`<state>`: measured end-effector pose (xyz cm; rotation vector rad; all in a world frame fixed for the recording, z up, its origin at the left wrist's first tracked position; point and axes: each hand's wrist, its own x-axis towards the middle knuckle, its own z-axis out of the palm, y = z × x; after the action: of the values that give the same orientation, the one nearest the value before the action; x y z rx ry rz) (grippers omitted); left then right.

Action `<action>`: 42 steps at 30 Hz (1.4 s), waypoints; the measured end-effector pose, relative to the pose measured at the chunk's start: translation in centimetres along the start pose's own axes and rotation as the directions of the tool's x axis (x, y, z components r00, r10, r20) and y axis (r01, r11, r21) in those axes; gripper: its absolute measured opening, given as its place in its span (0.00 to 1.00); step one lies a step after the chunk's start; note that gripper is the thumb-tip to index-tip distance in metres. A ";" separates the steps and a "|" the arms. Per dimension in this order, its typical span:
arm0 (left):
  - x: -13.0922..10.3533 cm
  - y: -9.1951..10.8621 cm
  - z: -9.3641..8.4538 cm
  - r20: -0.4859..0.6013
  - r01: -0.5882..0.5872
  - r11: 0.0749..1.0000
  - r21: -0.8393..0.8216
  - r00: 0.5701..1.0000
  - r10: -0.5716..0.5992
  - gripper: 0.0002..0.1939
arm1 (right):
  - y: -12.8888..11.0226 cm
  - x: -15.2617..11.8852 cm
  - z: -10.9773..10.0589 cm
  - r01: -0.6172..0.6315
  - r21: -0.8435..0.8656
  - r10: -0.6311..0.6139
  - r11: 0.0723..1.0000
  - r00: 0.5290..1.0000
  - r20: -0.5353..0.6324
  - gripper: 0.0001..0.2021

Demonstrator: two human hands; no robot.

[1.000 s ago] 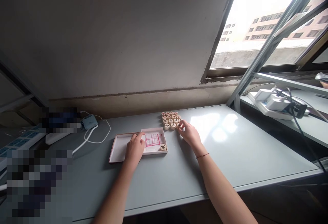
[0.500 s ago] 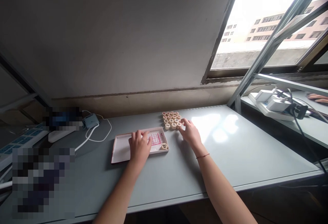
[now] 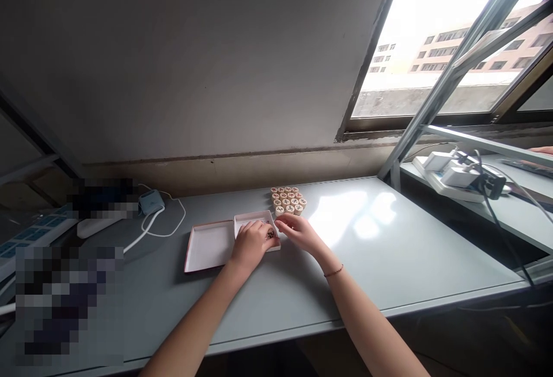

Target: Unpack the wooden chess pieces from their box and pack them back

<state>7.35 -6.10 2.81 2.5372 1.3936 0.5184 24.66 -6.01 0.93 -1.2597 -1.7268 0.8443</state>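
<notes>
Disc, probably light, hard and smooth, wants an edgewise pinch, left hand clamped on it, right hand parted or together, can't tell!

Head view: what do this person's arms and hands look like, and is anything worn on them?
Both left hand and right hand, the grip on each arm, are ungloved. No sleeve shows on the left forearm or right forearm. A thin, dark reddish bracelet circles the right wrist; none shows on the left.
</notes>
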 end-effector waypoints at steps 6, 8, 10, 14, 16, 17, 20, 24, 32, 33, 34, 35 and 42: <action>0.8 0.4 -0.1 -0.112 -0.029 0.998 0.053 0.993 0.035 0.12 | -1.0 0.1 -0.2 -0.079 0.339 0.062 0.938 0.996 0.063 0.16; 0.6 0.3 0.2 -0.134 -0.015 0.999 0.031 0.991 0.019 0.17 | -0.6 0.2 -0.9 -0.126 0.395 0.149 0.910 0.988 -0.027 0.17; 0.2 -0.1 0.3 -0.129 0.005 1.000 0.000 0.992 -0.005 0.19 | 0.4 0.3 -2.2 -0.164 0.405 0.271 0.899 0.937 -0.222 0.18; -0.9 -0.9 0.2 0.026 0.008 1.000 0.005 1.000 -0.008 0.16 | 3.3 0.2 -4.8 -0.315 0.201 0.372 0.928 0.725 -0.581 0.15; -1.3 -0.9 0.0 0.114 0.014 0.999 0.033 0.993 -0.018 0.15 | 4.5 0.2 -5.4 -0.413 0.041 0.345 0.910 0.699 -0.626 0.12; -1.4 -0.9 -0.1 0.140 0.019 0.999 0.045 0.990 -0.025 0.15 | 4.9 0.2 -5.4 -0.450 -0.030 0.335 0.892 0.706 -0.624 0.12; -1.5 -0.5 -0.2 0.156 0.025 0.999 0.045 0.987 -0.032 0.13 | 5.4 0.5 -4.8 -0.505 -0.198 0.306 0.840 0.743 -0.595 0.12; -1.4 -0.1 -0.3 0.151 0.054 0.998 -0.017 0.987 -0.051 0.12 | 5.5 1.0 -4.1 -0.533 -0.292 0.291 0.794 0.755 -0.587 0.12; -1.4 0.2 0.2 0.081 0.090 0.995 -0.038 0.993 -0.087 0.10 | 5.6 1.2 -4.0 -0.534 -0.284 0.301 0.796 0.757 -0.580 0.12; -1.4 0.2 0.3 0.076 0.093 0.995 -0.037 0.993 -0.090 0.10 | 5.7 1.2 -4.0 -0.527 -0.279 0.299 0.803 0.761 -0.576 0.12; -1.4 0.2 0.4 0.074 0.096 0.995 -0.036 0.993 -0.094 0.10 | 5.7 1.2 -3.9 -0.520 -0.274 0.296 0.809 0.764 -0.574 0.12; -1.3 0.2 0.5 0.074 0.099 0.994 -0.035 0.993 -0.096 0.10 | 5.8 1.3 -3.9 -0.512 -0.270 0.292 0.815 0.766 -0.572 0.12; -1.4 0.2 0.7 0.095 0.099 0.995 0.014 0.990 -0.100 0.13 | 5.9 1.2 -3.9 -0.487 -0.269 0.262 0.831 0.770 -0.582 0.12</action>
<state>7.10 -7.36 1.93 2.4486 1.4817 0.3687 30.40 -3.00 -2.15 -1.9686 -1.2346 0.2892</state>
